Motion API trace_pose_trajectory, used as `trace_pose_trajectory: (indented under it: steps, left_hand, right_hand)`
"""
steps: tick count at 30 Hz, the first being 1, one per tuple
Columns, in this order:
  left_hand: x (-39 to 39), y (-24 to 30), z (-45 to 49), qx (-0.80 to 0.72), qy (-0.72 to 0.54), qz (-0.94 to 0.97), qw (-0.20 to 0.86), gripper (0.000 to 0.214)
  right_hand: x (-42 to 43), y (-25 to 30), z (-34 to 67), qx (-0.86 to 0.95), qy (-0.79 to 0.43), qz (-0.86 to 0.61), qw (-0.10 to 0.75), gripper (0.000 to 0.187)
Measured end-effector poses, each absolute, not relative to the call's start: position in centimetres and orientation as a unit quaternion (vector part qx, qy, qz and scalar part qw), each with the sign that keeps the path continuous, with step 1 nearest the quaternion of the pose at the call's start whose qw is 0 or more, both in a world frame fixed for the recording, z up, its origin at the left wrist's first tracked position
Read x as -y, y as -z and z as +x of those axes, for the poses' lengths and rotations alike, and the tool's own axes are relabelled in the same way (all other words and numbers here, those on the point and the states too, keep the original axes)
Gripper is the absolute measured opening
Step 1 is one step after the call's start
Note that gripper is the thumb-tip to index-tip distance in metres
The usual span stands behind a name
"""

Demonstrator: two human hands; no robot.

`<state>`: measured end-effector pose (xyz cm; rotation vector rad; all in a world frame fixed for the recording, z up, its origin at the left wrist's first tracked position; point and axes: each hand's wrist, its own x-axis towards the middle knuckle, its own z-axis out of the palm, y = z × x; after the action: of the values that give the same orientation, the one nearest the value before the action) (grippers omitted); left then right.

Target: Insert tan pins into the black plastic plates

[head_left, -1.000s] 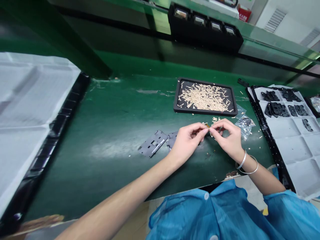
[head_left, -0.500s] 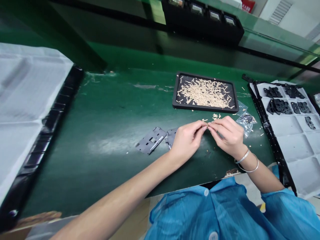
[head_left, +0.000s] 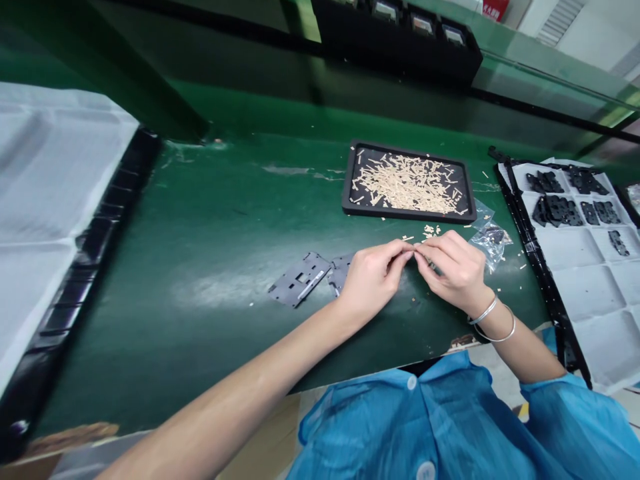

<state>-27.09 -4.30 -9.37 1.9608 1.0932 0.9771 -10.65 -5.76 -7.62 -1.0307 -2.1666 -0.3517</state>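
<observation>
My left hand and my right hand meet fingertip to fingertip above the green bench. Both pinch a tiny part between them, too small to name. My right wrist wears two silver bangles. Just behind the hands lies a black tray heaped with pale strips. Two flat grey plates rest on the bench to the left of my left hand. A few loose pale strips lie between the tray and my fingers.
A crumpled clear plastic bag lies right of my right hand. A white compartment tray at the right holds several black parts. Covered white trays stack at the left. A black box row stands at the back.
The view has drifted a little; both hands stay pinched together in the same spot, with fingers shifting only slightly.
</observation>
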Motion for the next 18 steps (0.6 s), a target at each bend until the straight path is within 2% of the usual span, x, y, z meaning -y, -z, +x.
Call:
trace_pose_trajectory:
  steps: [6, 14, 18]
  left_hand:
    - [4.5, 9.3, -27.1, -0.425, -0.359, 0.770, 0.313, 0.018]
    - [4.3, 8.2, -27.0, -0.435, -0.358, 0.676, 0.474, 0.019]
    - [4.2, 8.3, -27.1, -0.438, -0.364, 0.654, 0.498, 0.021]
  right_hand:
    - [5.8, 7.8, -10.8, 0.836, 0.136, -0.406, 0.342, 0.015]
    - [5.0, 7.6, -9.5, 0.786, 0.076, -0.443, 0.424, 0.013]
    - [5.2, 7.3, -9.8, 0.825, 0.076, -0.409, 0.382, 0.011]
